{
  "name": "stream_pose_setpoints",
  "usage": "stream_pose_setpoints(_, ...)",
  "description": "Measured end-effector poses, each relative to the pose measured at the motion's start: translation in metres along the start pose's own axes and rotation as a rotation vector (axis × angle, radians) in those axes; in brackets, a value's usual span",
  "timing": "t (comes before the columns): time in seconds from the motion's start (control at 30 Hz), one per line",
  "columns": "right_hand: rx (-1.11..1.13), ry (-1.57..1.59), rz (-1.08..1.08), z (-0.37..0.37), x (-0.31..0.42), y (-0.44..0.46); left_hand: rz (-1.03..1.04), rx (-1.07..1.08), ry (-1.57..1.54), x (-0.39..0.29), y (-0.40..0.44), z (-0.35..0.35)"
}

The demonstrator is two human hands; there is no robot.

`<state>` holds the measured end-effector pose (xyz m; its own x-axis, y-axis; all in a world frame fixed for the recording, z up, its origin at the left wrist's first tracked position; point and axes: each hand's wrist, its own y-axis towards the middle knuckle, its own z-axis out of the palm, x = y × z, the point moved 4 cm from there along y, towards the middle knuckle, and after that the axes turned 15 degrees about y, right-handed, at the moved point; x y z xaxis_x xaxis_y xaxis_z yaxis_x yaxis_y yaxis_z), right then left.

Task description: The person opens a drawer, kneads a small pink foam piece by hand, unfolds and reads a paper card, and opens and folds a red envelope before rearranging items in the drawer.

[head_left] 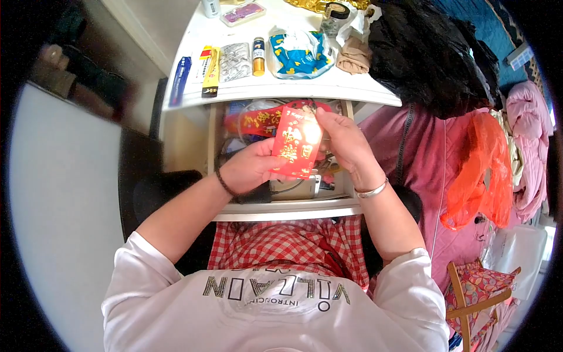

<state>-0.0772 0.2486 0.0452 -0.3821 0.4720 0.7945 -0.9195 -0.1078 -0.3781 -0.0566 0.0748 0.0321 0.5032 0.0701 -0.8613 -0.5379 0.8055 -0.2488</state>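
Observation:
A red envelope with gold print (296,144) is held up over an open drawer (284,210), with a bright glare on its right half. My left hand (252,167) grips the envelope's lower left edge, thumb on its face. At its upper right edge, my right hand (346,141) pinches it between thumb and fingers. Beneath the hands, the drawer holds another red item with gold characters (249,122), a cable and several small things, partly hidden by the envelope and hands.
On the white tabletop (234,91) lie a blue tissue pack (299,56), a yellow-black box (211,73), a small bottle (258,56), a jar (335,19) and a black plastic bag (434,53). To the right are an orange bag (481,176) and a folding stool (478,293).

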Motion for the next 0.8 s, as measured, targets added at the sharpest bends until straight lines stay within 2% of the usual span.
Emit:
stream_pose_setpoints(0.17,-0.001,-0.044,0.004,-0.002,-0.002,0.002,-0.020,0.040,-0.085,-0.010,-0.003,0.004)
stream_pose_setpoints(0.8,-0.017,-0.051,0.043,0.014,0.017,-0.006,0.021,0.044,-0.063,-0.032,-0.014,0.018)
